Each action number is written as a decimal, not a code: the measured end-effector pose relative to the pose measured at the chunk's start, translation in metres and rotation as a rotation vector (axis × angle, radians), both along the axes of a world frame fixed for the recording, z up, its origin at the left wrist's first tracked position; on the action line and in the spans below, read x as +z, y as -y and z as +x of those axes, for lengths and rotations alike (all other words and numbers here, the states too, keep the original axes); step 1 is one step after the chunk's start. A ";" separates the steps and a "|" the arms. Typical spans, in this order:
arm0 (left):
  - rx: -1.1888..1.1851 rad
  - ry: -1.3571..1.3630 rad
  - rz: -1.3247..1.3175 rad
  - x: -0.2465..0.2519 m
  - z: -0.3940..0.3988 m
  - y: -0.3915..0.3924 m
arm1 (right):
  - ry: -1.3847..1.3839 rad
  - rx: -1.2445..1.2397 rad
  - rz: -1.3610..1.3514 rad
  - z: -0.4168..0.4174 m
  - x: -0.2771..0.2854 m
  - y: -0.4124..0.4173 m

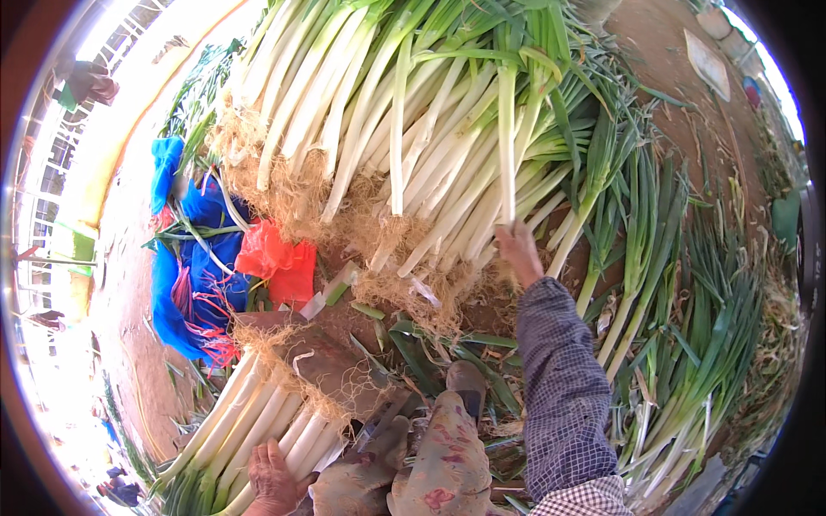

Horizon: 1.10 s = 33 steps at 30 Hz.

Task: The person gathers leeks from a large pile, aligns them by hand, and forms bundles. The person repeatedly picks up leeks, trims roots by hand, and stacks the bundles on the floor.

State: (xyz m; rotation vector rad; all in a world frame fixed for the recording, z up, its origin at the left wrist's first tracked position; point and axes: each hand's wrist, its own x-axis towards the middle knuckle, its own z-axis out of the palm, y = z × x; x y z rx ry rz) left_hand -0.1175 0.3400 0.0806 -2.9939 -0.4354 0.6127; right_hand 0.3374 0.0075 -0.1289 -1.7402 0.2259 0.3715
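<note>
My right hand (521,253) is closed around the lower white end of a leek (508,142), whose green leaves run up across the pile. A large heap of leeks (361,109) lies before me, with shaggy tan roots toward me. My left hand (274,474) lies on the white shafts of a smaller row of leeks (248,406) at my lower left. Whether it grips any of them cannot be told. The roots of this row rest on a dark brown board or block (335,361) beside my knees.
Blue mesh netting (171,309) with pink cords and a red plastic bag (277,258) lie at the left. A flat metal blade (314,304) shows near the bag. More leeks (703,342) and cut leaves spread along the right. A white railing (48,213) stands far left.
</note>
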 end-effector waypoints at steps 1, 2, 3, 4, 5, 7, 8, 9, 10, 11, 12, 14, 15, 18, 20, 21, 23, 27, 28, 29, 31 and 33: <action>0.002 -0.003 -0.002 0.000 -0.001 -0.003 | -0.133 -0.034 0.052 -0.003 0.003 -0.018; 0.010 -0.010 0.002 0.000 -0.003 -0.005 | -0.224 -0.007 0.050 -0.002 0.015 -0.042; 0.004 -0.009 0.003 0.002 -0.004 -0.005 | -0.316 0.021 0.044 0.002 0.026 -0.062; -0.011 -0.005 -0.006 0.002 -0.002 -0.004 | -0.262 0.111 -0.003 0.008 0.007 -0.067; -0.029 -0.002 -0.017 0.001 0.000 -0.004 | -0.210 0.197 -0.051 0.011 -0.018 -0.069; 0.020 -0.019 -0.020 0.001 0.000 -0.004 | -0.039 0.099 -0.193 0.009 -0.037 -0.085; 0.044 -0.026 -0.022 0.001 0.000 -0.004 | 0.047 0.049 -0.265 0.008 -0.043 -0.089; 0.030 -0.012 -0.014 0.003 0.002 -0.001 | 0.047 0.022 -0.167 0.008 -0.046 -0.090; 0.015 0.002 -0.007 0.007 0.006 0.003 | 0.046 -0.005 -0.071 0.009 -0.048 -0.090; -0.001 0.015 -0.001 0.009 0.010 0.006 | 0.045 -0.033 0.025 0.011 -0.050 -0.089; -0.008 0.016 -0.027 0.010 0.010 0.004 | 0.098 -0.007 -0.062 0.011 -0.048 -0.093; -0.021 0.017 -0.082 0.010 0.010 0.000 | 0.108 0.027 -0.157 0.009 -0.042 -0.095; -0.011 0.004 -0.087 0.011 0.007 -0.001 | 0.064 0.041 -0.160 0.005 -0.035 -0.097; 0.002 -0.003 -0.112 0.008 0.006 -0.002 | -0.181 -0.003 0.085 0.002 -0.003 -0.080; -0.001 0.004 -0.103 0.009 0.008 0.000 | -0.144 -0.056 0.313 0.000 -0.009 -0.080; -0.008 0.008 -0.103 0.009 0.009 0.000 | -0.156 -0.090 0.280 -0.001 -0.005 -0.082; -0.022 0.015 -0.101 0.010 0.009 0.000 | -0.179 -0.151 0.247 0.000 0.000 -0.090; -0.037 0.021 -0.103 0.009 0.010 -0.001 | -0.242 -0.217 0.383 0.007 -0.029 -0.088; -0.028 0.013 -0.104 0.009 0.008 -0.002 | -0.275 -0.195 0.456 0.004 -0.017 -0.088; -0.018 0.004 -0.106 0.009 0.005 -0.003 | -0.307 -0.174 0.529 0.000 -0.012 -0.089; -0.023 0.004 -0.093 0.009 0.006 -0.002 | -0.283 -0.200 0.583 0.003 -0.013 -0.095; -0.039 0.011 -0.073 0.008 0.005 -0.003 | -0.291 -0.199 0.570 0.002 -0.008 -0.096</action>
